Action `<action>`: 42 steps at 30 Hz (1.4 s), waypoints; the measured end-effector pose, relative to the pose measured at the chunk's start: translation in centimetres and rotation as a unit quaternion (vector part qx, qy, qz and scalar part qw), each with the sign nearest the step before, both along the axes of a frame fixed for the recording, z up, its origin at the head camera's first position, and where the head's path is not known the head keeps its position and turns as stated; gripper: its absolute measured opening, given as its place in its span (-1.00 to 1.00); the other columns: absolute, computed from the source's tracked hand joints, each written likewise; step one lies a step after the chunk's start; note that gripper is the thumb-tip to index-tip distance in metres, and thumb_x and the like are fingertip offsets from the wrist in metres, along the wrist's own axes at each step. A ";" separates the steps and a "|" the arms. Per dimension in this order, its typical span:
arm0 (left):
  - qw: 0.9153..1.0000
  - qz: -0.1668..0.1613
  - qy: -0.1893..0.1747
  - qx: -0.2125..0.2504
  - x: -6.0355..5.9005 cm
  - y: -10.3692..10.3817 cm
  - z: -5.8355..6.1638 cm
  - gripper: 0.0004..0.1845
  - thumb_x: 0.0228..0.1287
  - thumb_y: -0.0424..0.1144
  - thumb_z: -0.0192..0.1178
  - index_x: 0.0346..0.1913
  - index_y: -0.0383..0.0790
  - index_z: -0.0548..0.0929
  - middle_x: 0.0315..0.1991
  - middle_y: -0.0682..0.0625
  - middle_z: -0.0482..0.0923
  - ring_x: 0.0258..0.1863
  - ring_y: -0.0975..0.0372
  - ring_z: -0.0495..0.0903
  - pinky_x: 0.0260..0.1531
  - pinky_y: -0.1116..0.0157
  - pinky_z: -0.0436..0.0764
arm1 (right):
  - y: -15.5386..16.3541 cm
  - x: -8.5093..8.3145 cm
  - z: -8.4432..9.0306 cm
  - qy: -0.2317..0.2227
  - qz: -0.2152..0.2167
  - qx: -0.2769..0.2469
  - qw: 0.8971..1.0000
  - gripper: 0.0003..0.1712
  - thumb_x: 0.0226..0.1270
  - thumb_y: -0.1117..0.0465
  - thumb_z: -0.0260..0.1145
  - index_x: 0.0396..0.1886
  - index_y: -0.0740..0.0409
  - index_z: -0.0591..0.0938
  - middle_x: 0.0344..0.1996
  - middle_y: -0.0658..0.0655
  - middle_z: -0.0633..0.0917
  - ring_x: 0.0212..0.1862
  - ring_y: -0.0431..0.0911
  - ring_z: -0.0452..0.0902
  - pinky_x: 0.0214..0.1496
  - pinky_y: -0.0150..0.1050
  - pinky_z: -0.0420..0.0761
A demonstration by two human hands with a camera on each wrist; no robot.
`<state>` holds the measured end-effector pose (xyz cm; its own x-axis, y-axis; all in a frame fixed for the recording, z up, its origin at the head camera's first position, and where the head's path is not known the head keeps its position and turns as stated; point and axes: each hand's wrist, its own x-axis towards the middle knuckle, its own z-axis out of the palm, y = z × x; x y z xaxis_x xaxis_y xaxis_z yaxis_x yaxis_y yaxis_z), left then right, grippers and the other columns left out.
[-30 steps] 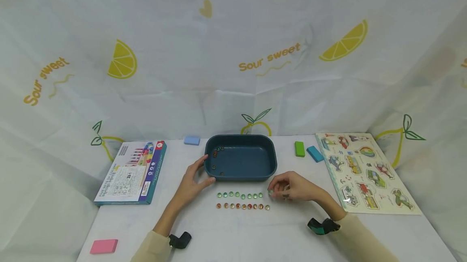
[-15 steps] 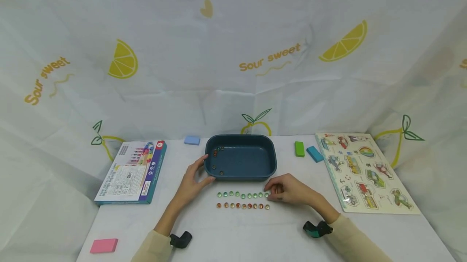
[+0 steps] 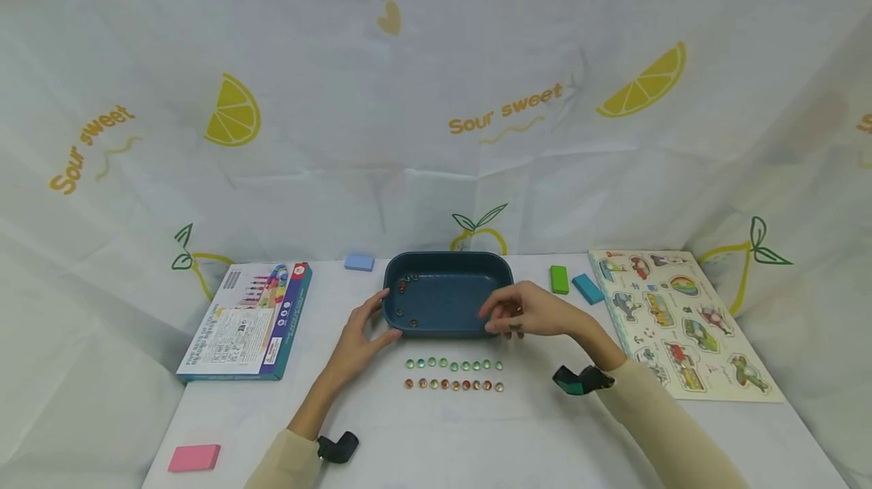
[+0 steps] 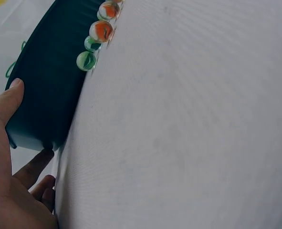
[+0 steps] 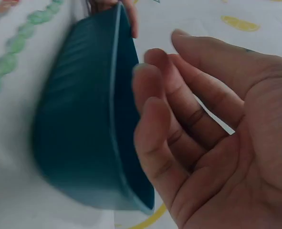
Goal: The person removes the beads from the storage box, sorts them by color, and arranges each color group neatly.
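A dark teal tray (image 3: 500,277) stands mid-table with a few marbles (image 3: 406,282) in its left end. In front of it lie two rows of marbles, a green row (image 3: 453,364) and an orange row (image 3: 453,384). My left hand (image 3: 373,320) holds the tray's front left corner, with the thumb (image 4: 14,93) on the tray wall (image 4: 50,81) and the fingers round the side. My right hand (image 3: 502,315) hovers over the tray's front right part. Its fingers (image 5: 179,119) are relaxed and hold nothing, beside the tray (image 5: 83,119).
A colourful box (image 3: 248,320) lies at the left and a pink block (image 3: 194,458) near the front left edge. A light blue block (image 3: 359,262), a green block (image 3: 559,278) and a teal block (image 3: 588,288) flank the tray. A vehicle puzzle board (image 3: 681,319) lies right.
My right hand left a green marble at the right end of the green row, then rose and moved back over the tray's front right. The left hand stayed put.
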<state>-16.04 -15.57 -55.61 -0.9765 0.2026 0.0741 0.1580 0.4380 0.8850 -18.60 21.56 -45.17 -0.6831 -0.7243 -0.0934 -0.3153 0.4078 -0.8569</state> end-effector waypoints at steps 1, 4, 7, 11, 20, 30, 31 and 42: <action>1.000 0.001 0.000 -0.001 0.0 0.0 0.0 -0.15 0.35 0.02 0.47 0.62 0.35 0.29 0.53 -0.09 0.45 0.59 -0.09 0.30 0.56 -0.35 0.25 | -0.5 -0.8 0.3 0.000 0.003 -0.005 1.000 -0.64 0.52 0.14 0.40 0.14 0.30 0.71 -0.25 0.41 0.79 -0.38 0.28 0.68 -0.41 -0.18 0.73; 1.000 0.000 -0.001 -0.006 0.0 -0.1 0.0 -0.13 0.33 0.02 0.48 0.62 0.35 0.28 0.53 -0.08 0.46 0.58 -0.08 0.31 0.56 -0.34 0.26 | -2.2 -3.5 0.7 -0.007 0.010 -0.014 1.000 -0.64 0.54 0.16 0.38 0.17 0.28 0.70 -0.19 0.48 0.77 -0.29 0.31 0.69 -0.31 -0.06 0.76; 1.000 -0.006 -0.006 -0.010 0.0 -0.1 0.1 -0.13 0.34 0.03 0.47 0.63 0.35 0.27 0.54 -0.07 0.44 0.59 -0.07 0.30 0.57 -0.34 0.25 | -4.0 -6.1 1.0 -0.017 0.017 -0.007 1.000 -0.67 0.54 0.18 0.38 0.17 0.22 0.71 -0.12 0.51 0.76 -0.18 0.42 0.69 -0.18 0.12 0.79; 1.000 -0.016 -0.011 -0.004 0.1 -0.3 0.4 -0.17 0.41 0.02 0.40 0.64 0.35 0.25 0.59 -0.06 0.37 0.62 -0.09 0.26 0.59 -0.36 0.19 | -6.7 -8.8 1.1 -0.024 0.028 0.020 0.999 -0.67 0.50 0.17 0.41 0.16 0.19 0.73 -0.08 0.46 0.78 -0.09 0.44 0.71 -0.05 0.27 0.77; 1.000 -0.024 -0.005 0.007 0.1 -0.4 0.6 -0.26 0.51 0.01 0.27 0.65 0.29 0.24 0.61 -0.11 0.34 0.64 -0.14 0.21 0.59 -0.40 0.12 | -11.0 -11.4 -2.1 -0.061 0.113 0.050 0.990 -0.68 0.47 0.23 0.44 0.13 0.27 0.75 -0.24 0.21 0.86 -0.26 -0.07 0.80 -0.20 -0.19 0.81; 1.000 -0.015 -0.008 0.010 0.1 -0.3 0.3 -0.26 0.50 0.00 0.29 0.65 0.27 0.27 0.60 -0.14 0.35 0.63 -0.13 0.24 0.60 -0.37 0.16 | -12.5 -12.0 -4.6 -0.110 0.179 0.080 0.974 -0.74 0.43 0.42 0.34 0.05 0.24 0.79 -0.26 0.15 0.89 -0.42 -0.20 0.77 -0.36 -0.31 0.77; 1.000 -0.015 -0.009 0.010 0.1 -0.3 0.3 -0.26 0.50 0.00 0.29 0.65 0.27 0.27 0.60 -0.13 0.34 0.63 -0.13 0.24 0.60 -0.37 0.15 | -12.6 -12.0 -4.7 -0.112 0.181 0.086 0.973 -0.74 0.43 0.42 0.35 0.04 0.22 0.80 -0.26 0.15 0.89 -0.42 -0.20 0.78 -0.36 -0.30 0.77; 1.000 -0.016 -0.011 0.006 0.1 -0.3 0.5 -0.27 0.51 0.03 0.27 0.65 0.30 0.26 0.61 -0.10 0.34 0.64 -0.13 0.22 0.58 -0.40 0.15 | -13.9 -11.8 -4.9 -0.074 0.203 0.123 0.969 -0.83 0.33 0.30 0.53 -0.11 0.06 0.86 -0.57 0.02 0.81 -0.62 -0.23 0.65 -0.54 -0.37 0.65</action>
<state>-15.92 -15.91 -55.10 -0.9711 0.2320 0.0562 0.1527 0.4223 0.8935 -30.37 7.69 -50.08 -0.3115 -0.8743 -0.3723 -0.3730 0.4729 -0.7983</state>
